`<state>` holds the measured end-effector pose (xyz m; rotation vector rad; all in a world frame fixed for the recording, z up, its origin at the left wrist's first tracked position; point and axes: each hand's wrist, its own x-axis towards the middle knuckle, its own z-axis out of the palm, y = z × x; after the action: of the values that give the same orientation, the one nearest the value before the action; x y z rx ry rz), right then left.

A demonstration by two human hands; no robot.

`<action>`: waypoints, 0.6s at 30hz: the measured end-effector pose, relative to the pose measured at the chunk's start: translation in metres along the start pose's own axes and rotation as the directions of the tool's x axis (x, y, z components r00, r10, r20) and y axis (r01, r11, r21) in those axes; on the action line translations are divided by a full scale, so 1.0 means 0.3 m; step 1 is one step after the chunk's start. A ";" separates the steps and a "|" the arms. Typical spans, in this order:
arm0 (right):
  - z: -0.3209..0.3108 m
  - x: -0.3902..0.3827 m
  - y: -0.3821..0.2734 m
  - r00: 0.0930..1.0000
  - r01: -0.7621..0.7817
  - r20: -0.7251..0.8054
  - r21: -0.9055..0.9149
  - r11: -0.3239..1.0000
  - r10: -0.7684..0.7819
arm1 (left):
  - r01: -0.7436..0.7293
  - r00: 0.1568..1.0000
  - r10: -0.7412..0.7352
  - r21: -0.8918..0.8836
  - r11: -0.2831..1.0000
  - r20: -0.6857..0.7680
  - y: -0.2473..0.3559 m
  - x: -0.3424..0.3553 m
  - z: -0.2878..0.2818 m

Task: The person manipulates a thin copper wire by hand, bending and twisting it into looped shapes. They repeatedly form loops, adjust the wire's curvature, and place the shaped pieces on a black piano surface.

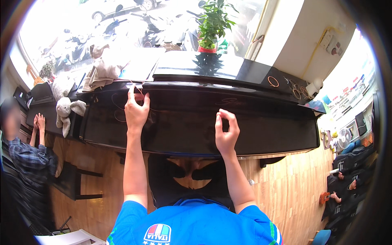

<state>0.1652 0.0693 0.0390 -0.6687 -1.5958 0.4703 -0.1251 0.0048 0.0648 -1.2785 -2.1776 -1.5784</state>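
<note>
I sit at a black piano (261, 122) with its lid down, both hands raised over the lid. My left hand (136, 114) is at its far edge, thumb and fingers curled as if pinching. A thin pale wire (116, 116) loops around beside that hand, and a small reddish bit shows between the fingers. Further right, my right hand (227, 132) has thumb and forefinger pressed together; whatever is between them is too small to make out. Just beyond its fingertips, fine pale curls show against the black surface; I cannot tell whether they are wire or a reflection.
On the piano's top lie a beige cloth (104, 73), an orange ring-shaped coil (273, 81), more coils (299, 90) and a potted plant (208, 47). A plush toy (65, 108) sits at left, near another person (30, 159) and a black chair (77, 179).
</note>
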 end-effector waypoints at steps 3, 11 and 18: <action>-0.022 -0.094 0.032 0.988 -0.151 0.038 -0.023 0.988 0.152 | -0.003 1.000 0.003 -0.008 1.000 -0.001 -0.016 0.004 -0.010; -0.029 -0.101 0.057 0.933 -0.346 0.116 0.036 0.938 0.340 | -0.037 0.851 0.010 -0.041 0.999 -0.525 0.060 -0.118 -0.145; -0.013 -0.123 0.064 0.943 -0.288 0.169 -0.025 0.957 0.288 | -0.246 0.902 0.338 -0.326 0.913 0.267 0.257 -0.318 0.133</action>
<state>0.1738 0.0589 -0.0004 -0.8875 -1.6655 0.7605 0.0022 -0.0072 0.0473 -1.9732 -1.8315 -1.6966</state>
